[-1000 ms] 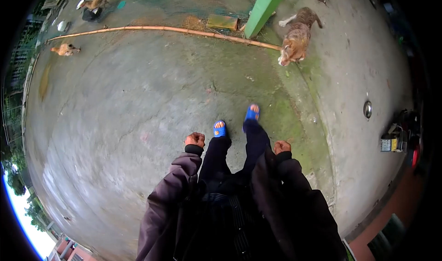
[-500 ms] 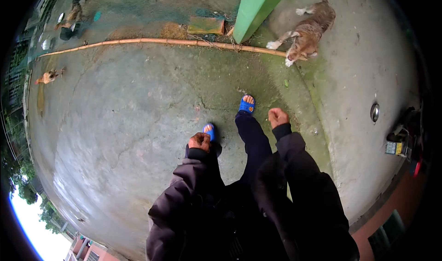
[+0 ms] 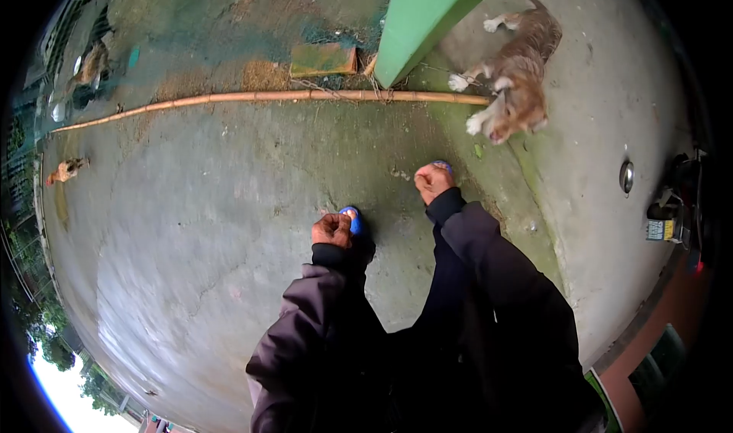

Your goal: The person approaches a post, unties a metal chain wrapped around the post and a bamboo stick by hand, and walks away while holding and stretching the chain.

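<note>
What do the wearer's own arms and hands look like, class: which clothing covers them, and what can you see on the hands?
The left sleeve is loose, creased and dark purplish-brown; the right sleeve looks similar but darker. Each ends in a snug black cuff. The left hand and right hand wear no gloves.

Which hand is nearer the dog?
Right. The right hand is below and left of the dog in the picture, not touching it; the left hand is farther off, lower and further left.
</note>
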Motion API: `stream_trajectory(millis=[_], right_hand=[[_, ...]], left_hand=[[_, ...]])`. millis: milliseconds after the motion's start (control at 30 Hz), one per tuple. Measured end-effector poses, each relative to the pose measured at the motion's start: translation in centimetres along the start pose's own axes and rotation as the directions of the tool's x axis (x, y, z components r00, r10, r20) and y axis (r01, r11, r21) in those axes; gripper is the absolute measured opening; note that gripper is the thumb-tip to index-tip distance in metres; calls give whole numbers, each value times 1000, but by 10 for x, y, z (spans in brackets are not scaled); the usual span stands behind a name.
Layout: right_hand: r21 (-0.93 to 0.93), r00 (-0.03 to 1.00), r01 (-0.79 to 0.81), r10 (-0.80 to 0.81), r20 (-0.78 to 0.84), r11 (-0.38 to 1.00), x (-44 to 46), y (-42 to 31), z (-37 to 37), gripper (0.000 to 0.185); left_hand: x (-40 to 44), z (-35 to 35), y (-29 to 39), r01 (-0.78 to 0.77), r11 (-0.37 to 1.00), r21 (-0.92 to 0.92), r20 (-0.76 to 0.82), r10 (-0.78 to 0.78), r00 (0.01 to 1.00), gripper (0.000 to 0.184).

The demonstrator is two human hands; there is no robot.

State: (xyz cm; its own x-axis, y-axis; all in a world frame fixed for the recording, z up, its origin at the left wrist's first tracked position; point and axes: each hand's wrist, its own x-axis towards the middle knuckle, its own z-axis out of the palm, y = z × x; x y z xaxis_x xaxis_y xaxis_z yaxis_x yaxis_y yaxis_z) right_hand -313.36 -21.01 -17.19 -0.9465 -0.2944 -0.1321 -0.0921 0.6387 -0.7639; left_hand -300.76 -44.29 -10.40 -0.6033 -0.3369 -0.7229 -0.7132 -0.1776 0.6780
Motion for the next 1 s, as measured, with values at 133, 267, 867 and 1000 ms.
stream_trajectory(millis=[133,267,867,1000], right_hand=[[81,993,-57,48,103,995,67,-18,4,8],[111,969,-234,222,108,966,141,26,10,9],[-788,988,100,-155,6,607,330,258,34,24],[-667,929,137,-329,-171,733,358,263,36,15]], left_hand=[[61,23,-4,-58,998,-7,-28,58,998,25],[125,64,4,-74,994,76,-26,76,997,25],[259,220,-41,-427,901,-77,129,434,892,6],[272,239,-40,-462,878,123,150,444,883,7]])
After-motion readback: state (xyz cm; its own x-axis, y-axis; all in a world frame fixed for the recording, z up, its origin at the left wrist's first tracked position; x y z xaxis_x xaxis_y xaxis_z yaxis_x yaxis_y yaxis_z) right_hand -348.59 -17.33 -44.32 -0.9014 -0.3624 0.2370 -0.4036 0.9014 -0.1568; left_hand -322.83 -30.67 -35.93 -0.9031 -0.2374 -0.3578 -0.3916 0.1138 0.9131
